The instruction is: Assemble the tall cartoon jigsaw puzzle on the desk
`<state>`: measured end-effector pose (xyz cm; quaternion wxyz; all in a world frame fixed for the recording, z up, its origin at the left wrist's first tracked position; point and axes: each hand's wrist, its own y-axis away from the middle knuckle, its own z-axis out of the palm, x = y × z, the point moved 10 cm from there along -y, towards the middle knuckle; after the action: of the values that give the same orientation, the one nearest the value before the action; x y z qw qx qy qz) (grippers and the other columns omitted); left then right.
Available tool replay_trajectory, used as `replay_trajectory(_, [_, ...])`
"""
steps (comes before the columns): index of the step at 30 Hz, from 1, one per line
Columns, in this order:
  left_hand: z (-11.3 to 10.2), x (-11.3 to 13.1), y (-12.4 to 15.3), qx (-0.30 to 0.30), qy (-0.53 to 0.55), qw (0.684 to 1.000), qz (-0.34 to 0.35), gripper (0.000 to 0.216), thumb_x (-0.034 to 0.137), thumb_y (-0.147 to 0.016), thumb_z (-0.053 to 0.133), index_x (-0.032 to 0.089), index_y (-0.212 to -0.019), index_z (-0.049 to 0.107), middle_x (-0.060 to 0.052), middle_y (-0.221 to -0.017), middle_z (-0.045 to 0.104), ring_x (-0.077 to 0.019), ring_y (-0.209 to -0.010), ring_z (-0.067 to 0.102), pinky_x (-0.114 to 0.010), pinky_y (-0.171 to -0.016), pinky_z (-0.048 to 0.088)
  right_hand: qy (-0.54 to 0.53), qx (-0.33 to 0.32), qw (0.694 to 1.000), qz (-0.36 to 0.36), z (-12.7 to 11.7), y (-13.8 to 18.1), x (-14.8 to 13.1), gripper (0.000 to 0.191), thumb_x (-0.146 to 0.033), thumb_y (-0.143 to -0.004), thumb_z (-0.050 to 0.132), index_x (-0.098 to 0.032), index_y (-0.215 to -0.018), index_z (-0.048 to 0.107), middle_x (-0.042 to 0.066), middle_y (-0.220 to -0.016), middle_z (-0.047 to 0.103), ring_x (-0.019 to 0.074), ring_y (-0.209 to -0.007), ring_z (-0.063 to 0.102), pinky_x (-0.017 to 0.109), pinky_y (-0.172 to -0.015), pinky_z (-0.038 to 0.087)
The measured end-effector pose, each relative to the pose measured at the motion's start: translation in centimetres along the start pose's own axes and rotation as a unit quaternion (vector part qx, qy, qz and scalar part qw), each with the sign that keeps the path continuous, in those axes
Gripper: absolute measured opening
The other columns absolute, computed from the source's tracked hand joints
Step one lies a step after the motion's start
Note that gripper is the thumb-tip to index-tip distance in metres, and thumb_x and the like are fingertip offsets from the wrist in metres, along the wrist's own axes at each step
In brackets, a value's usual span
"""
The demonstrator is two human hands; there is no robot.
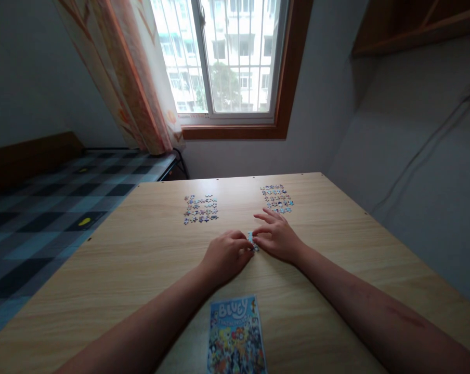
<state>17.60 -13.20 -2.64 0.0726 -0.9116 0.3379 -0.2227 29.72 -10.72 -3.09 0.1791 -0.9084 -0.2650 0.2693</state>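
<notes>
Both hands meet at the middle of a light wooden table point(141, 270). My left hand point(227, 255) is curled, its fingertips pinching small jigsaw pieces point(252, 241). My right hand point(276, 235) touches the same pieces from the other side with thumb and forefinger, its other fingers stretched forward. Two groups of loose jigsaw pieces lie farther back: one group on the left point(200, 209), the other on the right point(277, 198), just beyond my right fingertips. A colourful puzzle picture card point(237, 335) lies flat near the front edge, between my forearms.
A bed with a dark and light blue checked cover point(43, 208) stands left of the table. A window point(227, 57) with an orange patterned curtain point(133, 78) is behind. A grey wall point(414, 156) runs along the table's right side, with a wooden shelf above.
</notes>
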Motion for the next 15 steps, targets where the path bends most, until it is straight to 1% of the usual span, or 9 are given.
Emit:
replay_trajectory(7, [0.06,-0.18,-0.20,-0.004,0.001,1.000,-0.011,0.017,0.029,-0.089,0.064,0.028,-0.092,0.080,-0.004,-0.099,0.075,-0.0201,-0.086,0.066,-0.033,-0.077,0.051,-0.003,-0.003,1.000,0.006,0.20,0.02,0.20,0.009,-0.031,-0.081,0.079,-0.030,-0.090,0.081,0.006,-0.136,0.065,0.0376,-0.140,0.046,0.064,-0.111,0.036])
replay_trajectory(15, [0.03,0.43,-0.22,-0.006,-0.017,1.000,0.006,0.021,0.029,-0.093,0.059,0.026,-0.092,0.080,-0.006,-0.099,0.075,-0.0207,-0.088,0.066,-0.034,-0.079,0.051,0.004,-0.004,1.000,0.003,0.18,0.09,-0.05,0.010,-0.032,-0.083,0.077,-0.029,-0.091,0.080,0.007,-0.134,0.067,0.0371,-0.138,0.047,0.063,-0.112,0.036])
